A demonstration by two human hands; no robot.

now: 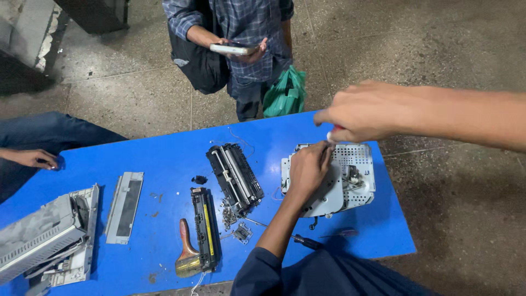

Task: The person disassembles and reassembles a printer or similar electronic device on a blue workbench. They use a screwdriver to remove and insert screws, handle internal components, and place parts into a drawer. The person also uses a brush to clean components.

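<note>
On the right part of the blue table [164, 159] lies a white metal printer assembly [356, 175] with a perforated plate. My left hand [308, 171] presses down on its middle, the fingers curled toward its far edge. Closer to the camera, my right hand [356, 112] is closed around a screwdriver with a red and white handle [332, 133], just above the assembly's far left corner. The screwdriver's shaft and tip are hidden by my hands.
A black roller unit [235, 175], a black cartridge with a yellow strip [205, 227], a wooden-handled brush [186, 252], loose screws [227, 214], a grey panel [125, 205], a grey printer casing [49, 235] and a spare screwdriver [307, 241] lie around. One person holds a phone [235, 48]; another's hand [33, 159] rests at left.
</note>
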